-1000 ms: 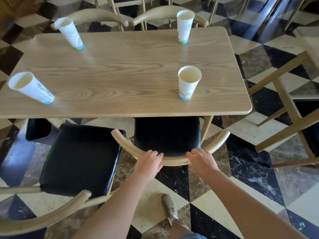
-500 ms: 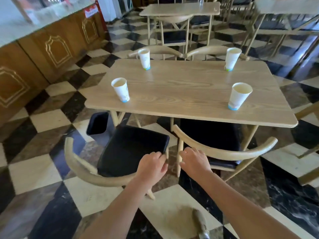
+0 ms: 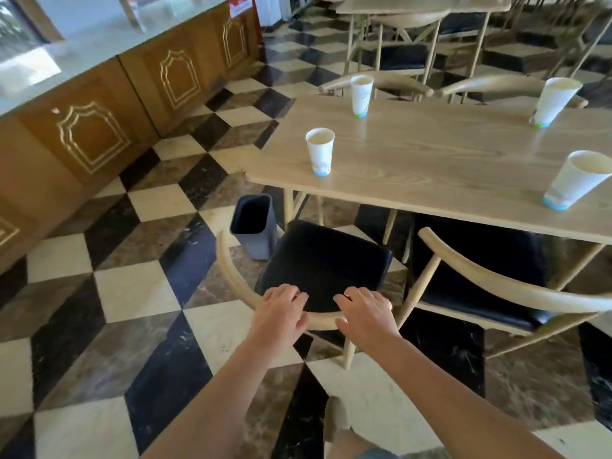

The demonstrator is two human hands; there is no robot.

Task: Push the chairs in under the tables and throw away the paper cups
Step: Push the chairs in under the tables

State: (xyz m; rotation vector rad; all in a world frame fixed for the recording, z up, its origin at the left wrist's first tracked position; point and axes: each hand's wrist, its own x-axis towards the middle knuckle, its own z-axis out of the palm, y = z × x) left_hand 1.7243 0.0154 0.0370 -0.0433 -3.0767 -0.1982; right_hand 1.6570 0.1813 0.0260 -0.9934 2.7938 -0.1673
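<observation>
Both hands shifted onto left chair (image 3: 323, 263) — backrest partly hidden

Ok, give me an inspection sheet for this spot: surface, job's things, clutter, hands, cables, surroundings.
Surface: wooden table, bare apart from the cups.
Job's things: four paper cups upright on it, nearest the left corner cup; left chair not pushed in, right chair partly under.
Clutter: nothing seen.
Hands: left hand and right hand both on the left chair's backrest.
Cables: nothing seen.
Surroundings: dark bin on the checkered floor by the table leg; wooden counter to the left; more tables behind.
</observation>
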